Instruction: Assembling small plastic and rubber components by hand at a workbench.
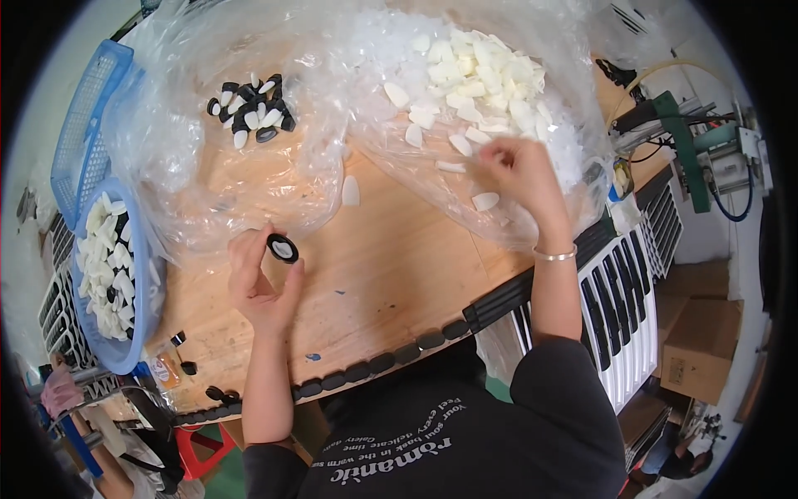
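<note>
**Two hands sorting small oval parts on a wooden table**

Left of centre in the frame, the left hand [259, 279] rests on the wooden table [391, 274], fingers curled, pinching a small black oval cap with a white insert [283, 248] between thumb and fingertips. Upper right of centre, the right hand [522, 173] reaches into a heap of white oval inserts [478, 79], fingers bunched together; whether it holds one cannot be made out, because the fingertips blur into the white pieces. A thin bracelet [555, 254] circles that wrist.

The white heap lies on crumpled clear plastic sheeting [274, 179] that covers the top of the frame; glare and folds make its edges hard to follow. Two loose white pieces lie near the hands, one [351, 190] at centre and one [485, 200] just below the right hand. At upper left, a small cluster of assembled black-and-white caps [253, 108] sits on the plastic.

At the left edge, a blue plastic basket [133, 328] holds more white and black pieces, partly behind the plastic. A row of black caps [407, 353] lines the table's near edge. At the right edge, a green-and-grey machine [706, 150] is bent by the lens and cut off.
</note>
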A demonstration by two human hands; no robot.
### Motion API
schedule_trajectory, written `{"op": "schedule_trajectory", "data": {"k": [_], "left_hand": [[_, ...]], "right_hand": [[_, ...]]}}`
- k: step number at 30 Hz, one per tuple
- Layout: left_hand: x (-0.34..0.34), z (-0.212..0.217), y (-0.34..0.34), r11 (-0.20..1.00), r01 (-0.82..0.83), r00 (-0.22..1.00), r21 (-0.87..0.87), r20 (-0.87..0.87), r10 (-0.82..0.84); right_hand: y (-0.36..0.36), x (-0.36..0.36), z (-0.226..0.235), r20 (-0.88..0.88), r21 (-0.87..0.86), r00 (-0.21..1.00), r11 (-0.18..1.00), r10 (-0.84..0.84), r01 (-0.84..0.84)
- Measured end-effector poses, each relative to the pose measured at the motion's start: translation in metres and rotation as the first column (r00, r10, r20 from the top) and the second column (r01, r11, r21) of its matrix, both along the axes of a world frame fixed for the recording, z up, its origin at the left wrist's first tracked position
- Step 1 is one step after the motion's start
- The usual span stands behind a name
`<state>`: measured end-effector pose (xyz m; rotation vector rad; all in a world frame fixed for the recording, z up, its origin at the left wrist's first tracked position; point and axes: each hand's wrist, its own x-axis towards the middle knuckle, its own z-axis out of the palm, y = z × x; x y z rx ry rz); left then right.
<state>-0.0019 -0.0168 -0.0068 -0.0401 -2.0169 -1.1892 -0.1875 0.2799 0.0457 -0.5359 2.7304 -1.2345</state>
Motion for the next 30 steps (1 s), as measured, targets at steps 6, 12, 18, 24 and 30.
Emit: {"op": "schedule_trajectory", "data": {"k": [6,12,18,24,30], "left_hand": [[-0.001,0.007,0.007,0.992,0.025,0.997,-0.120,-0.065,-0.033],[0.002,0.005,0.007,0.993,0.056,0.991,-0.108,-0.116,-0.068],[0.004,0.009,0.007,0.995,-0.009,0.989,-0.102,-0.145,-0.006],[0.007,0.010,0.009,0.973,-0.075,0.982,-0.216,-0.187,0.034],[0.007,0.012,0.011,0.949,-0.172,0.969,-0.264,-0.220,0.114]], "right_hand": [[0.003,0.005,-0.034,-0.076,0.385,0.986,0.916,0.151,-0.111],[-0.010,0.005,-0.029,-0.114,0.366,0.966,0.914,0.230,-0.175],[-0.016,0.003,-0.020,-0.234,0.385,0.939,0.911,0.252,-0.149],[-0.107,0.090,0.021,-0.096,-0.697,0.966,0.676,0.240,-0.238],[-0.145,0.110,0.008,-0.504,-0.527,0.828,0.672,0.246,-0.520]]}}
